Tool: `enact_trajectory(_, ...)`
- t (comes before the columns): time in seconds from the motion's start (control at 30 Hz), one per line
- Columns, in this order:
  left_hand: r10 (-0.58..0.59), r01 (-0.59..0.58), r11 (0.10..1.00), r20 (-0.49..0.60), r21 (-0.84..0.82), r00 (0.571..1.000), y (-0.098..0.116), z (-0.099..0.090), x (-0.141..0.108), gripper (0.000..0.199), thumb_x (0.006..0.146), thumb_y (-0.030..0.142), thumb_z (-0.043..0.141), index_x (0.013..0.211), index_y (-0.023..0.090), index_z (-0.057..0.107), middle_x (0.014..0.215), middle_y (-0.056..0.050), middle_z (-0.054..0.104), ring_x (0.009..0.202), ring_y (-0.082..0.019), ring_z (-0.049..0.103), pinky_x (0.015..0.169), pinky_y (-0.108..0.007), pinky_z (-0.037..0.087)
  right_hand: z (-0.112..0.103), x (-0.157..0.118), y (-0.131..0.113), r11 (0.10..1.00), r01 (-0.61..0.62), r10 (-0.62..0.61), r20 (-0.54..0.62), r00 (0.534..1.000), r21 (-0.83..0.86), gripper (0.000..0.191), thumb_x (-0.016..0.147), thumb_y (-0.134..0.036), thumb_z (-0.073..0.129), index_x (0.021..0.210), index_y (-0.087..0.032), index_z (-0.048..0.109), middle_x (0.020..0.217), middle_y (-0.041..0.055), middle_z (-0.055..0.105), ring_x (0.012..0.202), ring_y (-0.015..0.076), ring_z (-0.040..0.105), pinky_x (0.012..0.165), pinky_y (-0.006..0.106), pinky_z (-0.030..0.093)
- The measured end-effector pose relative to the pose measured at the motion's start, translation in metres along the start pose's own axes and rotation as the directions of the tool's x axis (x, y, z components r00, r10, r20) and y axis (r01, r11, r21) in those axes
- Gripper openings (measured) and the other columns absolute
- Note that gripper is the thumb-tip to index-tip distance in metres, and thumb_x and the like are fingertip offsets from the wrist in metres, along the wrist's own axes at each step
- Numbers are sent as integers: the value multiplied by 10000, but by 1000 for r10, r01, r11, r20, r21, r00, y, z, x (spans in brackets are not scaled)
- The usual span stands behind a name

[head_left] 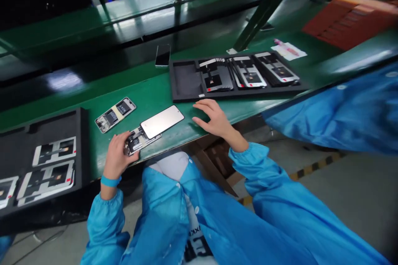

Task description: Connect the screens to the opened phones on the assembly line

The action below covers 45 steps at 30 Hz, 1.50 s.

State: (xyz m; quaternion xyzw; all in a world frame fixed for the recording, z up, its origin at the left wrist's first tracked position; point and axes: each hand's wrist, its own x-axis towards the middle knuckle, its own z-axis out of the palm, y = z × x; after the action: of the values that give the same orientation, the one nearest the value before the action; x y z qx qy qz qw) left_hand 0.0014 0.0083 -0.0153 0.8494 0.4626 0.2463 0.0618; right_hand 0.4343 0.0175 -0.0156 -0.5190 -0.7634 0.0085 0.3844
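Okay — the left hand (117, 155) pinches an opened phone (134, 142) at the bench (155, 93) edge, the right hand (214, 120) lies spread and empty; one nudge could slide the glass panel (162, 121) off.

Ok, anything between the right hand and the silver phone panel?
Nothing visible: the right hand rests on the green bench beside the silver phone panel, with only bare bench between them.

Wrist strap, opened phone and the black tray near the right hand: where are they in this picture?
Blue wrist strap (111, 181): head view, middle of the band.
Opened phone (115, 114): head view, its exposed insides.
Black tray (186, 80): head view, its empty left compartment.
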Motion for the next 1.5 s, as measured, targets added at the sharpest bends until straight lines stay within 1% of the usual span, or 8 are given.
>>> enact_trajectory(0.17,-55,54,998,44,10,998,-2,1,0,806,901,423,716,1610,209,399,1506,-166,666,1366,-361,662,1278,-618,433,17,19,1,988,144,-149,85,985,54,633,972,-546,692,1504,-217,597,1376,185,666,1300,383,611,1141,651,497)
enact_trajectory(0.33,-61,61,998,55,-10,997,2,0,-1,733,911,411,707,1578,214,472,1520,-161,653,1404,-356,635,1297,-604,407,29,37,-10,955,276,-294,217,931,110,815,958,-595,704,1635,-202,475,1517,204,564,1445,402,502,1215,655,446)
enact_trajectory(0.5,-81,91,992,114,-90,990,3,-9,5,610,941,478,715,1482,233,575,1559,-154,624,1457,-342,593,1322,-608,363,34,70,-17,932,332,-359,512,781,147,1065,915,-657,746,1743,-158,298,1709,223,413,1609,438,322,1310,655,305)
enact_trajectory(0.67,-133,182,960,226,-211,965,-16,-23,20,430,986,611,640,1149,224,735,1441,-156,685,1333,-349,658,1212,-606,479,50,103,-32,921,328,-380,664,644,209,1064,893,-600,821,1707,-91,364,1564,241,592,1456,389,541,1227,527,425)
enact_trajectory(0.93,-28,145,953,401,-265,916,-68,-31,43,717,910,896,513,933,239,802,1241,-123,707,1188,-341,676,1145,-583,523,52,101,-44,938,264,-346,645,682,224,984,865,-454,884,1652,-68,437,1515,223,632,1392,333,582,1164,428,474)
enact_trajectory(1.2,52,96,967,554,-234,831,-74,-37,63,760,858,942,525,792,236,799,1240,-136,695,1151,-344,682,1145,-595,528,44,102,-61,929,156,-337,591,733,337,1043,833,-463,905,1667,-60,427,1501,240,631,1367,345,574,1166,469,475)
enact_trajectory(1.37,-68,189,850,253,-492,965,-26,-57,49,724,826,745,802,1378,291,683,1506,-130,636,1471,-370,572,1261,-583,459,39,102,-78,827,-173,-216,586,781,535,946,781,-483,934,1589,-149,573,1429,168,703,1307,299,647,1132,425,500)
enact_trajectory(1.5,-139,69,738,-50,-671,989,27,-68,27,682,848,572,874,1418,279,641,1428,-120,702,1329,-310,693,1124,-446,589,51,98,-110,588,-421,-332,680,654,691,738,858,-606,834,1412,-130,725,1312,120,763,1170,238,710,1038,356,545)
